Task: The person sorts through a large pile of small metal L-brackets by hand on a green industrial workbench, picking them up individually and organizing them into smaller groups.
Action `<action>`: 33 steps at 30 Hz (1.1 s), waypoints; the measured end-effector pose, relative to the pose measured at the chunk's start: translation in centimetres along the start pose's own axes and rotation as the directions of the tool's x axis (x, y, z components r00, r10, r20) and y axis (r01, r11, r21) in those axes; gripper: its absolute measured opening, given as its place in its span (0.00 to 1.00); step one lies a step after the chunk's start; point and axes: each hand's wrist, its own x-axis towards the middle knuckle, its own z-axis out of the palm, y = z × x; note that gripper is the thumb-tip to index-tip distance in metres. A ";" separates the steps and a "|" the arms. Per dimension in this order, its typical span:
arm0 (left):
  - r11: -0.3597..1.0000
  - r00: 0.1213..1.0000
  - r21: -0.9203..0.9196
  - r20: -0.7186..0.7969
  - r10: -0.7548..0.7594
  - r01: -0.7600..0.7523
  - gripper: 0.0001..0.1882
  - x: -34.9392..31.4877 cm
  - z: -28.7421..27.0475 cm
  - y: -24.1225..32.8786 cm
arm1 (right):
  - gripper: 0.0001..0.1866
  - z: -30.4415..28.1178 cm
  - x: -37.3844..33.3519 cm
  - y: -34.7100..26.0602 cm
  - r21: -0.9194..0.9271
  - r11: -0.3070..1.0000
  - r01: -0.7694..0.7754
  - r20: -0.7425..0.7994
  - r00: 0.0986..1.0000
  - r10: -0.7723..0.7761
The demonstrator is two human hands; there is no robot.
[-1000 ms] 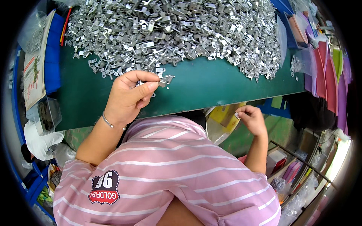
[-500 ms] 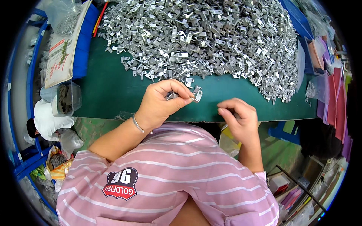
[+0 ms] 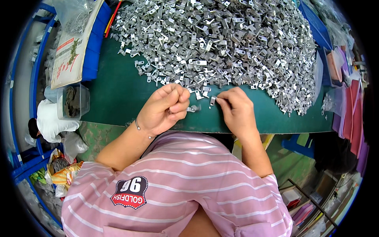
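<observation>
Head cam = L unit of side-by-side fisheye pair, worn on person's head; looks steeply down & fwd, upright, unmirrored. Nearest: striped shirt (image 3: 169, 173), seen from above, fills lower ctr. Mid-dist: L hand (image 3: 164, 104) & R hand (image 3: 238, 108), approx mid-frame, forearms in from below. Farther: pile of metal brackets (image 3: 221, 43), cut by top edge — green tabletop (image 3: 118, 91) under it, front edge bowed. V. wide FOV: blue shelf rack (image 3: 31, 166) curves along L rim; blk corners.

White letters (image 3: 128, 199) and digits (image 3: 131, 184) on the striped shirt (image 3: 189, 177)'s black-and-red badge (image 3: 143, 192), below the left fingers (image 3: 179, 107), plus red scrawl (image 3: 65, 68) on a cream sheet (image 3: 63, 80) way left of them.
</observation>
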 end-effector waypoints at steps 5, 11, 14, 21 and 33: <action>0.626 0.964 0.778 -0.121 0.235 -0.055 0.02 0.1 0.6 1.1 | 0.04 -2.1 -0.5 1.4 0.869 0.318 -0.379 0.291 0.911 0.291; -0.315 0.915 0.893 0.379 0.138 -0.323 0.10 0.0 1.2 -0.7 | 0.04 -1.6 0.4 -0.1 0.639 0.597 -0.485 0.292 0.871 0.396; -0.455 0.912 0.825 0.405 0.063 -0.335 0.12 0.2 0.2 -1.9 | 0.05 0.3 1.1 -1.4 -0.014 0.999 0.036 0.071 0.997 -0.034; 0.483 0.985 0.875 -0.114 0.125 0.040 0.05 -0.4 1.5 -0.3 | 0.04 0.4 1.2 -0.8 0.148 0.981 -0.125 0.073 0.991 0.116; 0.967 0.968 0.077 -0.084 -0.236 0.242 0.07 -0.4 -0.8 -0.4 | 0.06 -1.3 0.6 -1.5 0.740 0.410 -0.533 0.437 0.844 0.310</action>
